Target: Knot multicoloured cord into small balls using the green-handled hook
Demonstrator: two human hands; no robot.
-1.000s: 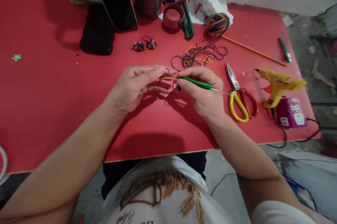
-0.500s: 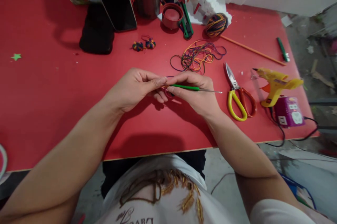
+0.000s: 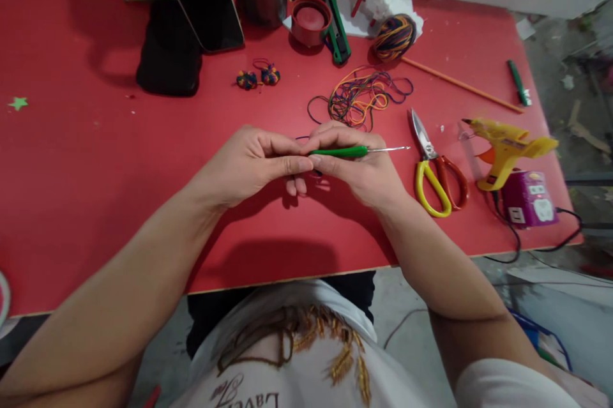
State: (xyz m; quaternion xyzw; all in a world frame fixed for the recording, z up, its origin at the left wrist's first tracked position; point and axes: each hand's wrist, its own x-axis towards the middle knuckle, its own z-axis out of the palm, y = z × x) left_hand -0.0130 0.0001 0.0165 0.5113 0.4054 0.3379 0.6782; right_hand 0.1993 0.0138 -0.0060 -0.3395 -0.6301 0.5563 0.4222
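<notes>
Both my hands meet above the red table, near its front edge. My right hand [image 3: 354, 156] is closed on a crochet hook [image 3: 341, 152] with a green handle; its metal tip points right. My left hand [image 3: 268, 162] is closed, thumb and fingertips pinched together against the right fingertips. A bit of dark yarn shows at the fingers, but the piece between them is mostly hidden. Beyond the hands lies a loose tangle of multicoloured yarn [image 3: 357, 98]. Two small knotted yarn pieces [image 3: 258, 78] rest to its left.
Scissors [image 3: 430, 168] lie right of my hand, then a yellow glue gun [image 3: 510, 146] by a purple power box [image 3: 530, 198]. Farther back are a yarn ball [image 3: 395, 37], an orange stick [image 3: 462, 84], a green cutter [image 3: 338, 34], a red cap [image 3: 310, 20] and a propped phone [image 3: 204, 2].
The crochet hook has shifted slightly up and right, and more of its green handle shows. My left thumb has slid right, against the right fingertips. The camera view has moved a little.
</notes>
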